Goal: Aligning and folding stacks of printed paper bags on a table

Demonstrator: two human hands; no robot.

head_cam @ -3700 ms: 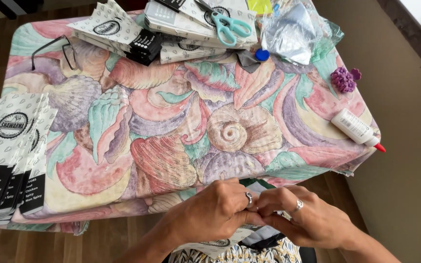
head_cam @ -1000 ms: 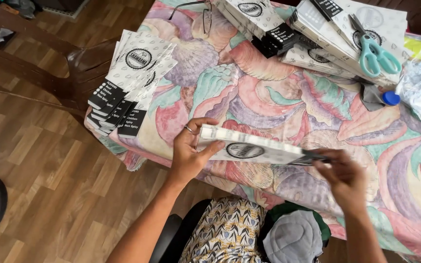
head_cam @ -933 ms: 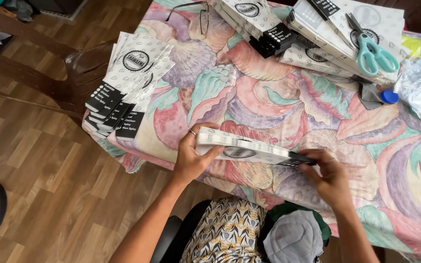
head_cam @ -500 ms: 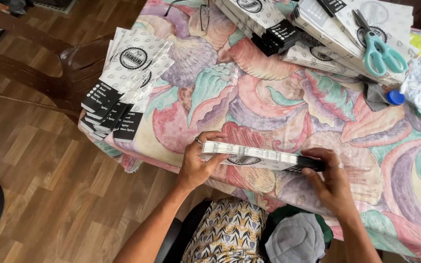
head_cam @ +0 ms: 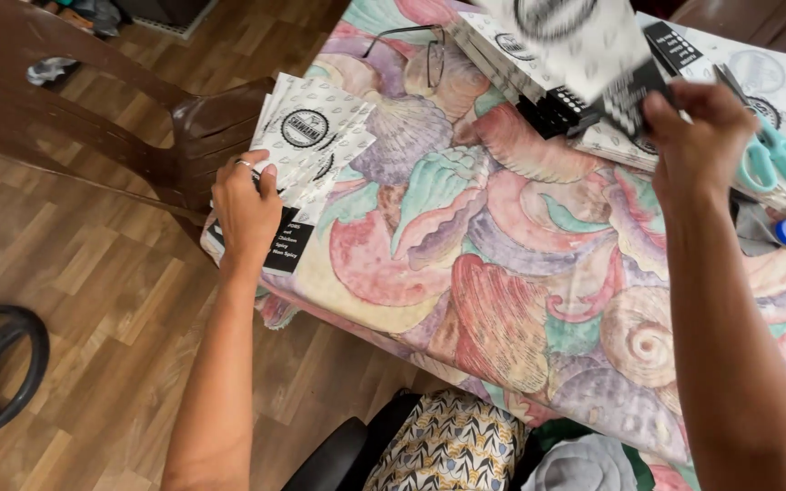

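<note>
A blurred white packet [head_cam: 584, 45] with a black end is pinched in the right hand [head_cam: 698, 136], raised over the bench [head_cam: 502, 273]. The left hand [head_cam: 246, 211] presses flat, fingers loose, on a fanned packet stack [head_cam: 307, 150] at the bench's left edge, beside a brown chair [head_cam: 93, 109]. Scissors [head_cam: 775, 155] lie just right of the raised packet.

Soft, even daylight fills the scene, bright without harsh contrast. A pale sheen lies on the wood floor [head_cam: 93, 300] and on the brown chair [head_cam: 202, 118]. Shadows are faint; a soft one falls under the table edge. The packet [head_cam: 584, 45] in the right hand [head_cam: 693, 136] is smeared by motion blur, while the cloth [head_cam: 502, 273] and left hand [head_cam: 247, 209] look sharp. Lines bend slightly toward the frame edges.
</note>
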